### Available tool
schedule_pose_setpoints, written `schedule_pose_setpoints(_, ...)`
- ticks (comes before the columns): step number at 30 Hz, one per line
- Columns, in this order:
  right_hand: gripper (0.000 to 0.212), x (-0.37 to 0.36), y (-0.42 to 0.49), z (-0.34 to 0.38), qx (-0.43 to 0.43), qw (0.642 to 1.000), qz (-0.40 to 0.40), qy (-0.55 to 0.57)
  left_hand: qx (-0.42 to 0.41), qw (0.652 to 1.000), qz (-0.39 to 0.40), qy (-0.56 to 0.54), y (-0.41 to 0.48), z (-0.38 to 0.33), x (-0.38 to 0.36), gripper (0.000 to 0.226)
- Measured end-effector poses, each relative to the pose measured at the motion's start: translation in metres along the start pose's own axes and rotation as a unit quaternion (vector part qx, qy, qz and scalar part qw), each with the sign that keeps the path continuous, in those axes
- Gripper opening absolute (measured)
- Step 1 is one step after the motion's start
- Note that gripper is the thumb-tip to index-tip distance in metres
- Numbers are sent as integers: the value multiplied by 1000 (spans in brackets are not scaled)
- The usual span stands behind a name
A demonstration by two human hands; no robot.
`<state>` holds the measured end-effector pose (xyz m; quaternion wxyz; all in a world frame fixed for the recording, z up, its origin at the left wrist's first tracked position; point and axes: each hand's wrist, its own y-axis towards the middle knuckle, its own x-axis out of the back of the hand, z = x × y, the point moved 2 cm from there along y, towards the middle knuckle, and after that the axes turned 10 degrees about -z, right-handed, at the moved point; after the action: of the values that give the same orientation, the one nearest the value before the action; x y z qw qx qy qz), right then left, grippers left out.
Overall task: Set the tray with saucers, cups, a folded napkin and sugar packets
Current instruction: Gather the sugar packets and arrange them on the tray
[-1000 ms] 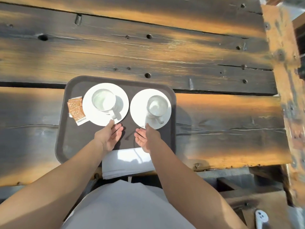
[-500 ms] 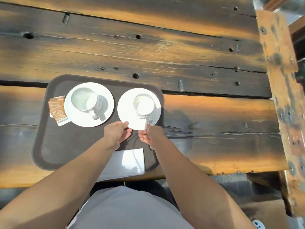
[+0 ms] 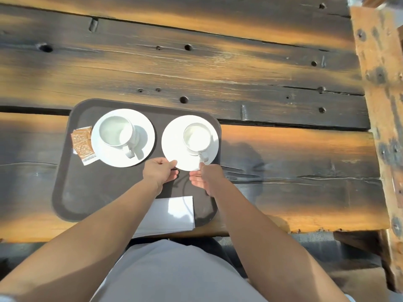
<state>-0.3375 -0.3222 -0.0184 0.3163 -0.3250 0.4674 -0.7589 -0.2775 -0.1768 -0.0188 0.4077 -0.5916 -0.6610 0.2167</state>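
At the far-left side of the tray [image 3: 63, 171] lie the sugar packets [image 3: 81, 144], light paper, just beside the left saucer [image 3: 145, 136]. The left cup [image 3: 115, 132] on it looks empty, though glare washes its inside. The left hand [image 3: 158, 171] curls fingers and thumb onto the near rim of the right saucer [image 3: 174, 147], pinching it. Glazed china is stiff, slippery and chips easily, so the rim, taken from both sides, seems the safest hold. The right cup [image 3: 197, 137], seemingly empty too, sits loose and could slide. The folded napkin [image 3: 172, 212], soft and light, lies at the tray's near edge. The right hand [image 3: 206, 177] has relaxed, slightly spread fingers, one tip touching the saucer rim by the handle
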Motion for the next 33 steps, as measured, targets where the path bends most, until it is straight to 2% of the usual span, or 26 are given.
schedule_pose_setpoints(3,25,8,-2,1,8,998,-32,-48,14,1000,4,-24,0,0,2,24)
schedule_pose_setpoints(6,26,19,-2,3,102,970,-126,-179,35,997,-17,-60,4,-1,13,20)
schedule_pose_setpoints(8,24,20,-4,0,159,951,-143,-221,59,993,-29,-94,8,0,23,21)
schedule_pose_setpoints(12,21,12,-12,-8,171,958,-130,-188,138,966,-31,-215,7,2,38,15)
schedule_pose_setpoints(14,16,8,-19,-6,183,958,-160,-154,169,957,-3,-237,4,2,39,12)
schedule_pose_setpoints(16,12,7,-28,-1,242,926,-227,-180,155,969,31,-187,0,1,33,10)
schedule_pose_setpoints(17,17,7,-33,2,282,906,-245,-200,139,977,41,-156,-2,-1,28,11)
schedule_pose_setpoints(19,26,4,-41,5,357,867,-244,-248,120,986,40,-110,-6,-4,17,16)
schedule_pose_setpoints(20,24,3,-42,7,383,848,-243,-275,118,987,38,-98,-8,-5,10,17)
schedule_pose_setpoints(21,20,2,-42,8,397,833,-241,-302,116,988,40,-90,-10,-6,5,16)
schedule_pose_setpoints(23,29,0,-42,12,408,814,-235,-339,107,990,43,-87,-10,-7,-3,12)
schedule_pose_setpoints(25,34,-3,-42,13,403,828,-211,-328,92,993,31,-74,-7,-6,-6,18)
schedule_pose_setpoints(29,34,-15,-46,8,356,890,-171,-227,63,997,32,-21,-3,-5,-3,25)
schedule_pose_setpoints(33,41,-23,-50,10,341,894,-226,-185,55,997,45,-13,-7,-7,-5,26)
